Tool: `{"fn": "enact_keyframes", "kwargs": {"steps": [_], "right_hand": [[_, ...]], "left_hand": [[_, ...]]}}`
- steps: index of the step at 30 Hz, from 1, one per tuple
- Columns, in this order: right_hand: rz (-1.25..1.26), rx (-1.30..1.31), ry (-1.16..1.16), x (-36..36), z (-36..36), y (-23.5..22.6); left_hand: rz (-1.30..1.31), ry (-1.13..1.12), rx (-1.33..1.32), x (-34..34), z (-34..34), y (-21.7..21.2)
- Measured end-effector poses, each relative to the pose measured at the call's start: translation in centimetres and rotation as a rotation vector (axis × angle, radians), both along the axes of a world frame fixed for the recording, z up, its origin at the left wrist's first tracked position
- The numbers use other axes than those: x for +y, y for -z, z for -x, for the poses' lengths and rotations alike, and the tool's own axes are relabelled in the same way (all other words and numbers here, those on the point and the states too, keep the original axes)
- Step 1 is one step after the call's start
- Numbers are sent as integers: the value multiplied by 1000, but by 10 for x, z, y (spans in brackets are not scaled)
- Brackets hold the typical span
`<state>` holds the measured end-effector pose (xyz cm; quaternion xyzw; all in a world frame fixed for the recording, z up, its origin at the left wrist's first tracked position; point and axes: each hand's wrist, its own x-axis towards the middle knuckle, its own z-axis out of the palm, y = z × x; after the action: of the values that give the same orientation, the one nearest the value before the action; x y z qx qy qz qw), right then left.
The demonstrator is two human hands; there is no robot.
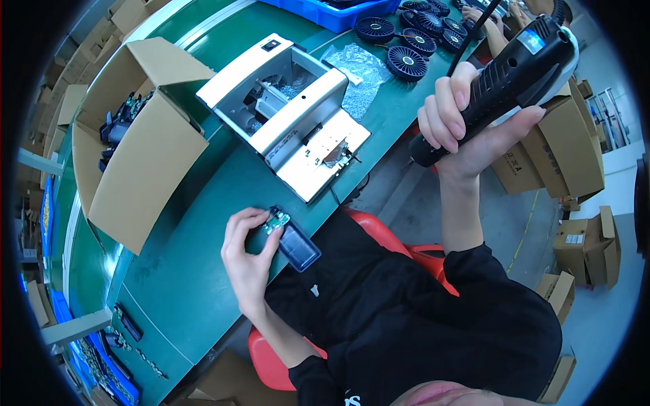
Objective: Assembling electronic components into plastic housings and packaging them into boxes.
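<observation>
Nearest to the person, the left hand [247,260] is closed around a small dark blue device [292,242] with a green circuit board [276,221] showing at its far end. The fingers curl over the board end and the thumb presses from the near side. The device lies at the near edge of the green workbench [183,271], just above the person's black sleeve and the red chair [271,358].

Farther and to the right, the right hand [467,128] is raised and wrapped tightly around a black electric screwdriver [508,74], which is tilted and held over the floor beside the bench.

On the bench beyond the left hand stands a white screw feeder machine [291,111]. To its left is an open cardboard box [135,142] with dark parts inside. At the far side lie black round fan grilles [406,40], a blue tray [338,13] and a crumpled plastic bag [359,71].
</observation>
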<state>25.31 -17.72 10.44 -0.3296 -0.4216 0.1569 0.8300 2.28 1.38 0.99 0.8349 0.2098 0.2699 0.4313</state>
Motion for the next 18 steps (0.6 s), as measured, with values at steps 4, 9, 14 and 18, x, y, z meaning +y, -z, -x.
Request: {"fn": "enact_keyframes", "kwargs": {"steps": [4,9,14,18], "right_hand": [[-27,-92,-8,3,-4,-9],[-52,-213,-72,18,-7,-19],[-65,-279,-107,44,-6,-1],[-57,-334,-77,60,1,10]], "left_hand": [[14,17,-22,-3,-11,0],[42,74,-2,-2,-16,0],[36,63,-8,-3,-16,2],[29,59,-22,-4,-16,3]]}}
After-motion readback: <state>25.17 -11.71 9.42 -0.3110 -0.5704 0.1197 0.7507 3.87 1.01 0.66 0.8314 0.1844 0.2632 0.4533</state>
